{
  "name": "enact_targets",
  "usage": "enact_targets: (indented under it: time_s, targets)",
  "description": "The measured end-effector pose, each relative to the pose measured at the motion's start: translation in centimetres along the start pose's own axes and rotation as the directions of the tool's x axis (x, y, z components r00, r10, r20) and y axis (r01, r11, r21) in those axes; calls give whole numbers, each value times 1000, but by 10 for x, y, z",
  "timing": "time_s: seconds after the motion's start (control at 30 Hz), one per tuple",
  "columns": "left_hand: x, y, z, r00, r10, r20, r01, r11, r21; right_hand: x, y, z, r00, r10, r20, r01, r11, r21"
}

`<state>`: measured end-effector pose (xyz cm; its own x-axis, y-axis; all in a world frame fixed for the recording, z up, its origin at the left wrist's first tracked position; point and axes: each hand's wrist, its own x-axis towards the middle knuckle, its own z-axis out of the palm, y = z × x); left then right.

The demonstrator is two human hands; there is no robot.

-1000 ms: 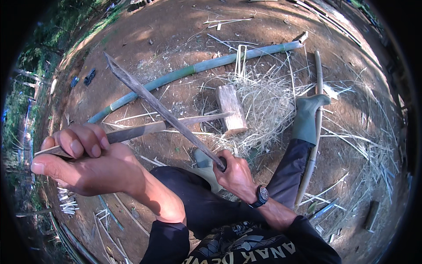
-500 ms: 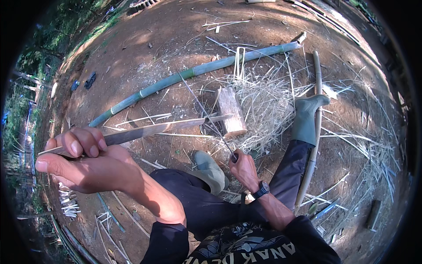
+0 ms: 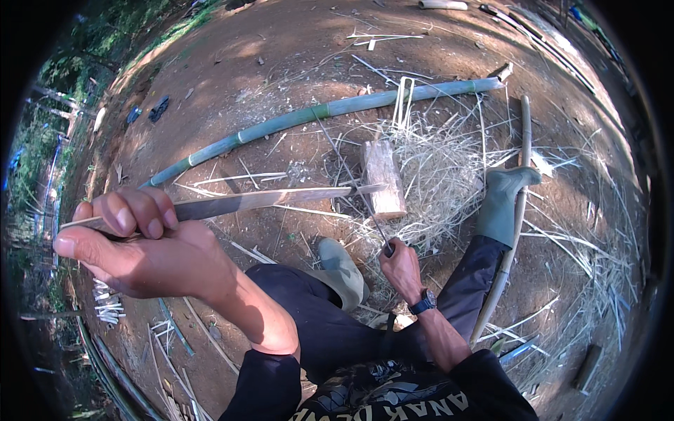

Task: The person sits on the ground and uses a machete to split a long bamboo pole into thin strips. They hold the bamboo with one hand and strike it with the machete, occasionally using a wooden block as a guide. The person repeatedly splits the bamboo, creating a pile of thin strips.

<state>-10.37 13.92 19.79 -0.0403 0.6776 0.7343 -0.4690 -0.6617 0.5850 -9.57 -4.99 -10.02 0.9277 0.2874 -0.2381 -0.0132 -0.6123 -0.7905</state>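
Note:
My left hand point(image 3: 151, 242), at the left, is closed around a long, flat bamboo strip point(image 3: 260, 199). The strip runs rightward, and its narrow split-looking tip lies over a short wooden block point(image 3: 382, 175) on the ground. In my right hand point(image 3: 401, 270), low in the middle, is the dark handle of a long-bladed knife point(image 3: 342, 163). Its thin blade is seen nearly edge-on, slanting up and left, and crosses the strip near its tip. Whether blade and strip touch, I cannot tell.
Pale shavings point(image 3: 446, 175) heap up right of the block. A green bamboo pole point(image 3: 277, 125) lies beyond it. My boots point(image 3: 340, 274) flank the block, the right leg beside a long pole point(image 3: 516, 217). Short pale pieces point(image 3: 107, 303) lie at the left.
The whole view has shifted, moving the ground things rightward in the picture. The knife's blade now stands a little steeper across the strip. Both hands keep their hold.

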Motion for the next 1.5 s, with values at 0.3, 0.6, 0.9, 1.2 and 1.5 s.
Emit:
enact_targets:
  time_s: [0.3,0.6,0.9,1.2,1.5]
  targets:
    - [12,3,-5,977,-200,67,211,910,-358,14,45,15,997,29,-74,-33,998,-49]
    - [17,-7,-20,964,-265,13,241,856,-457,30,87,34,991,-31,-128,14,991,-133]
    - [16,-21,-17,996,-93,-10,92,994,-63,42,113,36,988,141,-59,-150,968,-200]
    - [11,-14,-5,996,34,85,-30,999,-44,46,134,31,973,230,-25,-231,966,-119]
    - [22,-22,-21,989,31,144,-15,994,-109,47,162,45,976,215,-37,-218,968,-126]
